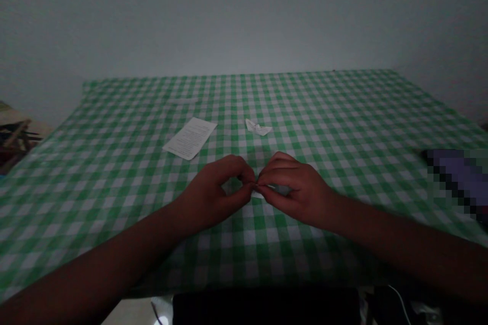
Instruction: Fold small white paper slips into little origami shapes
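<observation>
- Paper piece (257, 194) is right at the fingertips, pinched between the left hand (219, 188) and the right hand (299, 188). Biggest thing around that grip is the surface (125, 106), spread out on every side under a green-and-white checked cloth (343, 106). Can't tell if the paper touches it.
- Next size down, well off to the right of the grip: a dark purplish object (463, 175), too pixelated to call.
- As for the hands, both are closed down to a pinch, thumb against fingers, tips practically meeting on the paper.
- Printed sheet (191, 138) lies flat, beyond the grip and a bit left, lines of text on it.
- Folded paper shape (259, 128), kinda boat-like, sits pretty much straight out past the grip.
- Smallest is the held bit. My guess: super light, thin, bends easily, a little stiffer wherever it's doubled, and easy to tear or crumple. I'd hold it by the edges or folds with fingertips, no hard squeezing.
- Looks-wise it's a small whitish scrap, mostly hidden by fingers. Too dim to make out any folds, sorry.
</observation>
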A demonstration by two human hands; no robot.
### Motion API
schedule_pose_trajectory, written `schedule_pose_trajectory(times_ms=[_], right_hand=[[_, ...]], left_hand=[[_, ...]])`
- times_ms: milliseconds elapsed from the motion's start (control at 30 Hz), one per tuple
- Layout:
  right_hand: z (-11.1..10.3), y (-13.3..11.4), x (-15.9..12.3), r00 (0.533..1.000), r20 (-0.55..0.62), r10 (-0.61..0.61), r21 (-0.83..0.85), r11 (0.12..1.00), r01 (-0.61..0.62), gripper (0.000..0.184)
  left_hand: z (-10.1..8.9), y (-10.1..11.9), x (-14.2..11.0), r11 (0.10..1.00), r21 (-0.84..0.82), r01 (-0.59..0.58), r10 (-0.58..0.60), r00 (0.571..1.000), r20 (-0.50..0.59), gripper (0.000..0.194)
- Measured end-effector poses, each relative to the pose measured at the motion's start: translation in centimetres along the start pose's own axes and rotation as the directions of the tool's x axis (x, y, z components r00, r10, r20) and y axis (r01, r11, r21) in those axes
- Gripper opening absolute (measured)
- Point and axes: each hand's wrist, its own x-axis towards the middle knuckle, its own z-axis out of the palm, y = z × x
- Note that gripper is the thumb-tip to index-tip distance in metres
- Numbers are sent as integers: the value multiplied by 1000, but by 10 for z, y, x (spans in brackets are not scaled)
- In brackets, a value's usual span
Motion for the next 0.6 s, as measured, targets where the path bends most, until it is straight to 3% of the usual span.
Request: schedule_pose_trajectory(times_ms=[100, 200, 300, 600], right_hand=[[1, 7, 0, 996, 57, 65, -96, 994, -59, 6], [-1, 16, 0, 984, 70, 163, -219, 965, -144, 10], [-5, 21, 0, 976, 56, 212, -311, 932, -185, 14], [-1, 7, -2, 951, 252, 178, -545, 838, -13, 25]], left_hand=[[0, -4, 4, 994, 81, 74, -77, 997, 30, 9], [1, -11, 9, 968, 160, 192, -194, 981, 1, 14], [3, -19, 13, 932, 282, 228, -226, 973, -38, 15], [9, -31, 16, 862, 465, 203, -204, 978, -47, 10]])
